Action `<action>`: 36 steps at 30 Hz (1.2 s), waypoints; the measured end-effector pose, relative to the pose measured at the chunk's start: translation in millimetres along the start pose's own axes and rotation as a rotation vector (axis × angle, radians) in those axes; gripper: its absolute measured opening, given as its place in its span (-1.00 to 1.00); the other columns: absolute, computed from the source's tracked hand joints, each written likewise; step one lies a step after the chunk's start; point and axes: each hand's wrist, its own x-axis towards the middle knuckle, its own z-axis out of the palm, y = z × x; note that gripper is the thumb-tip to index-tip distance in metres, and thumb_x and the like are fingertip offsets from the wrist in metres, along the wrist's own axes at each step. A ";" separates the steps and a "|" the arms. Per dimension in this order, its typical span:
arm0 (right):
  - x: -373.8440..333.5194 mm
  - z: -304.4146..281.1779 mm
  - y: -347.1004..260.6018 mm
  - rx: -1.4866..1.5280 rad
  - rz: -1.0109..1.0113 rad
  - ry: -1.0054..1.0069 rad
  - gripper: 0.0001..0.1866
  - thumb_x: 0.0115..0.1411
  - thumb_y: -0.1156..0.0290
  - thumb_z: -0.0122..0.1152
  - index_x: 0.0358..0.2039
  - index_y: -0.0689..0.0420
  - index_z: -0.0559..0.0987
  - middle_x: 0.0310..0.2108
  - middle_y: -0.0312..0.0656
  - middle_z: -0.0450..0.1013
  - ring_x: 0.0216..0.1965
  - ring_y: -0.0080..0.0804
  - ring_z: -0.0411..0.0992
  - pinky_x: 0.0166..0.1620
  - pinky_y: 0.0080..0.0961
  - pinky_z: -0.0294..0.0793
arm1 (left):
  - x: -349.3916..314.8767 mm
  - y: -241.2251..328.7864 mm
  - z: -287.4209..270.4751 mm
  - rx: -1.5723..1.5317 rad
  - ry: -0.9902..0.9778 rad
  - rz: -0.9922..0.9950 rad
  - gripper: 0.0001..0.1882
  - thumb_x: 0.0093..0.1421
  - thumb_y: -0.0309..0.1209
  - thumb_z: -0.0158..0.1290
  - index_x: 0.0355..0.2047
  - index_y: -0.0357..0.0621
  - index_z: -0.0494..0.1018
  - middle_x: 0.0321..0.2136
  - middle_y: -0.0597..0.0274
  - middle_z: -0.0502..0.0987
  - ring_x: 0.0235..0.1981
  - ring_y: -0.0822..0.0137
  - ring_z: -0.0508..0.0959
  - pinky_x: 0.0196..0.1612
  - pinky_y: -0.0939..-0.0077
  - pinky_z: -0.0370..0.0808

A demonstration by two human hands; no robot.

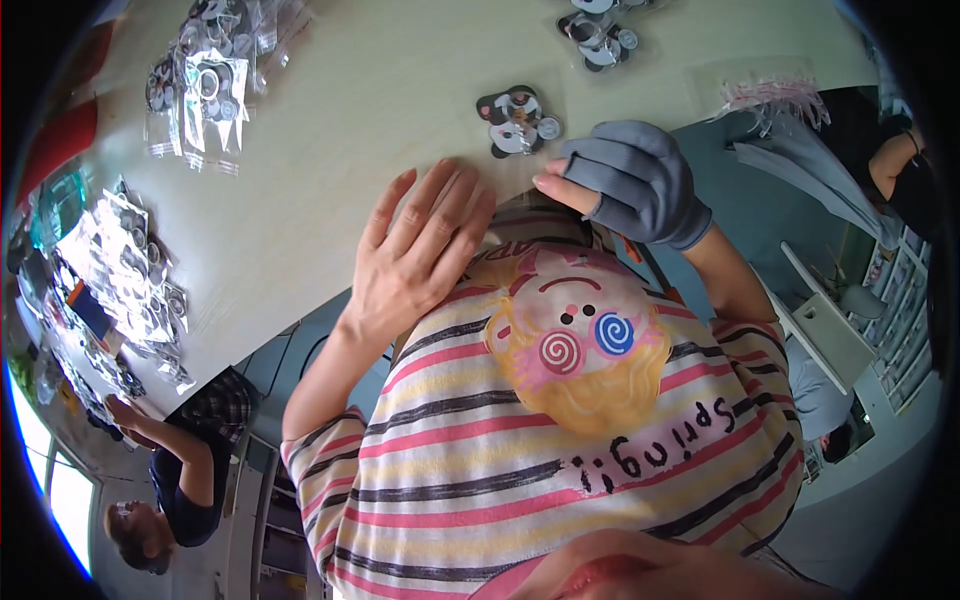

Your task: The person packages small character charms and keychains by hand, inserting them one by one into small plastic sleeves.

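Observation:
My bare left hand (425, 230) lies palm down at the table's near edge, its fingers stretched out and slightly apart. To its right, just past the edge, is my right hand (645, 190) in a grey fingerless glove. Its fingers are curled, with thumb and fingertips close together; whatever they may hold is hidden. A black-and-white panda-shaped keychain (515, 130), with a short chain and a round grey piece, lies on the table beyond and between my hands. Neither hand touches it.
On the pale table (310, 130) are a pile of clear-bagged keychains (210, 85), more silvery packets (125, 270) at left, other panda keychains (597, 35) at the far side, and a bundle of pink-white strips (775, 95) at right. A person (185, 470) works at the left.

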 end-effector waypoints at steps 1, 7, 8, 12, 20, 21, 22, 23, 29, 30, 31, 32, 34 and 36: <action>1.6 0.2 -1.2 0.035 0.031 0.025 -0.65 0.03 0.36 0.34 -0.11 -0.06 0.68 -0.21 -0.42 0.55 -0.16 -0.45 0.50 -0.03 -0.42 0.46 | 1.8 3.2 4.0 0.027 0.034 -0.030 -0.51 0.12 -0.26 0.14 0.08 -0.10 0.52 0.04 0.21 0.52 0.16 0.21 0.49 0.25 0.12 0.36; 10.1 -4.5 1.7 0.097 0.137 0.080 -0.61 -0.05 0.38 0.35 -0.12 -0.08 0.69 -0.30 -0.37 0.52 -0.24 -0.39 0.47 -0.08 -0.39 0.43 | 20.3 10.0 17.7 -0.026 0.259 -0.066 -0.57 0.02 -0.24 0.18 -0.08 -0.07 0.60 -0.20 0.26 0.54 -0.02 0.29 0.54 0.15 0.15 0.43; 12.2 -6.4 3.1 0.089 0.167 0.120 -0.61 -0.06 0.41 0.38 -0.13 -0.06 0.69 -0.32 -0.38 0.53 -0.26 -0.39 0.48 -0.10 -0.40 0.43 | 21.9 8.3 19.6 -0.022 0.299 -0.016 -0.59 -0.01 -0.23 0.20 -0.13 -0.07 0.61 -0.23 0.28 0.55 -0.02 0.28 0.54 0.12 0.15 0.44; 9.5 -2.7 -1.6 0.163 0.341 0.137 -0.56 -0.02 0.46 0.47 -0.06 -0.06 0.67 -0.40 -0.41 0.52 -0.39 -0.42 0.44 -0.17 -0.45 0.41 | 31.1 11.9 23.2 -0.215 0.433 -0.159 -0.76 -0.04 -0.39 0.29 -0.31 -0.10 0.59 -0.19 0.30 0.60 -0.08 0.19 0.57 0.01 0.14 0.46; 26.1 -12.9 -1.1 0.241 0.473 0.064 -0.59 0.10 0.45 0.42 0.00 -0.05 0.64 -0.47 -0.37 0.53 -0.45 -0.41 0.47 -0.24 -0.46 0.42 | 39.6 16.2 19.4 -0.282 0.414 -0.363 -0.82 0.02 -0.48 0.30 -0.35 -0.09 0.54 -0.33 0.37 0.62 -0.16 0.24 0.56 0.04 0.25 0.28; 28.5 -12.5 -3.1 0.359 0.593 0.064 -0.61 0.13 0.43 0.38 0.01 -0.04 0.63 -0.48 -0.34 0.54 -0.45 -0.38 0.49 -0.24 -0.44 0.44 | 40.0 17.7 21.4 -0.338 0.429 -0.422 -0.85 0.07 -0.53 0.28 -0.35 -0.10 0.55 -0.36 0.37 0.61 -0.17 0.26 0.55 0.06 0.28 0.22; 30.6 -12.2 -3.0 0.477 0.712 0.066 -0.63 0.17 0.41 0.35 0.02 -0.03 0.61 -0.48 -0.30 0.55 -0.45 -0.36 0.51 -0.25 -0.43 0.46 | 41.7 18.0 21.3 -0.336 0.427 -0.422 -0.85 0.07 -0.53 0.28 -0.35 -0.10 0.55 -0.36 0.37 0.61 -0.17 0.26 0.55 0.06 0.28 0.22; 32.7 -14.0 -0.3 0.524 0.756 0.020 -0.62 0.22 0.37 0.32 0.06 -0.01 0.57 -0.49 -0.28 0.57 -0.46 -0.32 0.54 -0.23 -0.38 0.48 | 43.7 18.0 20.5 -0.348 0.428 -0.471 -0.85 0.08 -0.54 0.27 -0.34 -0.10 0.54 -0.36 0.36 0.61 -0.17 0.27 0.55 0.06 0.28 0.22; 55.8 -28.4 8.9 0.648 0.840 -0.225 -0.58 0.29 0.59 0.19 0.17 0.17 0.49 -0.26 -0.20 0.56 -0.22 -0.59 0.56 -0.09 -0.60 0.56 | 44.0 18.6 19.8 -0.444 0.425 -0.610 -0.80 0.10 -0.57 0.26 -0.28 -0.14 0.49 -0.35 0.34 0.61 -0.20 0.29 0.55 0.06 0.31 0.22; 56.2 -28.4 10.4 0.647 0.845 -0.226 -0.58 0.29 0.59 0.19 0.17 0.17 0.49 -0.26 -0.20 0.56 -0.22 -0.59 0.56 -0.09 -0.60 0.56 | 43.7 17.2 19.4 -0.429 0.408 -0.576 -0.78 0.10 -0.57 0.26 -0.26 -0.15 0.48 -0.35 0.34 0.61 -0.21 0.29 0.54 0.06 0.32 0.22; 56.5 -27.8 13.7 0.611 0.742 -0.208 -0.57 0.28 0.57 0.22 0.17 0.16 0.48 -0.25 -0.21 0.56 -0.22 -0.57 0.56 -0.09 -0.58 0.55 | 43.8 18.2 19.1 -0.431 0.410 -0.581 -0.78 0.10 -0.57 0.26 -0.26 -0.15 0.48 -0.35 0.34 0.61 -0.21 0.29 0.54 0.06 0.32 0.22; 56.5 -27.0 17.0 0.574 0.640 -0.189 -0.55 0.26 0.56 0.24 0.17 0.16 0.47 -0.24 -0.22 0.56 -0.22 -0.55 0.56 -0.10 -0.56 0.55 | 44.2 19.7 18.6 -0.446 0.416 -0.614 -0.78 0.10 -0.58 0.26 -0.27 -0.15 0.48 -0.35 0.34 0.61 -0.21 0.29 0.55 0.06 0.32 0.22; 52.0 -25.6 22.4 0.542 0.592 -0.216 -0.54 0.24 0.55 0.27 0.17 0.16 0.48 -0.23 -0.22 0.57 -0.21 -0.53 0.57 -0.10 -0.56 0.55 | 44.2 20.0 18.9 -0.466 0.423 -0.649 -0.78 0.10 -0.58 0.26 -0.27 -0.15 0.47 -0.34 0.34 0.61 -0.22 0.29 0.55 0.07 0.33 0.22; 51.2 -24.4 25.3 0.508 0.544 -0.241 -0.53 0.23 0.54 0.29 0.16 0.17 0.48 -0.23 -0.21 0.57 -0.20 -0.51 0.57 -0.11 -0.56 0.55 | 43.3 18.8 19.9 -0.539 0.458 -0.677 -0.79 0.08 -0.60 0.27 -0.29 -0.16 0.49 -0.32 0.33 0.62 -0.22 0.28 0.56 0.09 0.34 0.23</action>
